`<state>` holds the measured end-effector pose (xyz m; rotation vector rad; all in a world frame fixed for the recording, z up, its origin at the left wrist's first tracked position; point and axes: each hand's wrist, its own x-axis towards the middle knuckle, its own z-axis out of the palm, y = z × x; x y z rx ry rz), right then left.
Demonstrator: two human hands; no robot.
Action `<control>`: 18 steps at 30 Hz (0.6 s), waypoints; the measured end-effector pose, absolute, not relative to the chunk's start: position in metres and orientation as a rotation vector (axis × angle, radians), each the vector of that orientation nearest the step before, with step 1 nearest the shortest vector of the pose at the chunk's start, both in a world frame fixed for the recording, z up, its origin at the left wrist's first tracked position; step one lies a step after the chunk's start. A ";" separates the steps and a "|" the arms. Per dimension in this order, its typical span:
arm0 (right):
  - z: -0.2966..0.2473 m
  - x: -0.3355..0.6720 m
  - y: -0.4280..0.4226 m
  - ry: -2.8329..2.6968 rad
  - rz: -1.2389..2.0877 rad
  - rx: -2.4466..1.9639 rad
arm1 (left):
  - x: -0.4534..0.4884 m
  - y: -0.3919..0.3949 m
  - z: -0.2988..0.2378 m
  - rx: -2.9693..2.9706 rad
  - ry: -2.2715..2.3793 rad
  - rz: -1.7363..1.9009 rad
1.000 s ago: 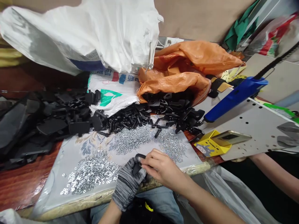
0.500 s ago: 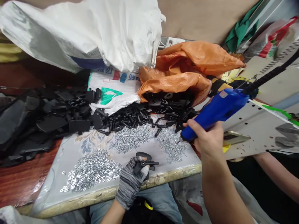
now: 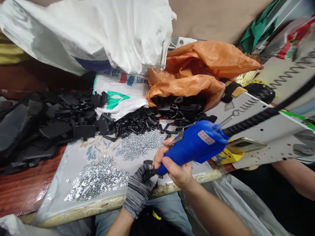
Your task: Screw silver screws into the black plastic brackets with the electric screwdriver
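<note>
At the front edge of the board (image 3: 98, 207), the gloved left hand (image 3: 138, 191) clamps its fingers on a stiff, light-looking black plastic part (image 3: 148, 173), while the right hand (image 3: 175, 172) wraps its fingers round the body of a heavier-looking blue screwdriver (image 3: 197, 144).

I have washers (image 3: 97, 178) heaped on a padded board (image 3: 55, 193), screws (image 3: 140, 146) just behind them to the right, and plastic parts (image 3: 134, 123) behind those, against woven sacks (image 3: 120, 95); a perforated metal plate (image 3: 283, 137) lies farther right.
</note>
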<state>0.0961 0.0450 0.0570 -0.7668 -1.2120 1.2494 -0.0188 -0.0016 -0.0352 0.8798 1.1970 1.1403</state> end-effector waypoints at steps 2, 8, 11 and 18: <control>0.059 0.096 0.043 -1.253 1.234 -0.768 | -0.020 -0.001 -0.035 0.934 1.200 1.148; 0.066 0.092 0.040 -1.135 1.234 -0.815 | -0.020 -0.001 -0.033 0.943 1.245 1.127; 0.059 0.093 0.043 -1.230 1.203 -0.829 | -0.021 -0.001 -0.033 0.938 1.225 1.127; 0.047 0.096 0.040 -1.516 1.186 -0.885 | -0.018 0.003 -0.035 1.142 1.359 1.101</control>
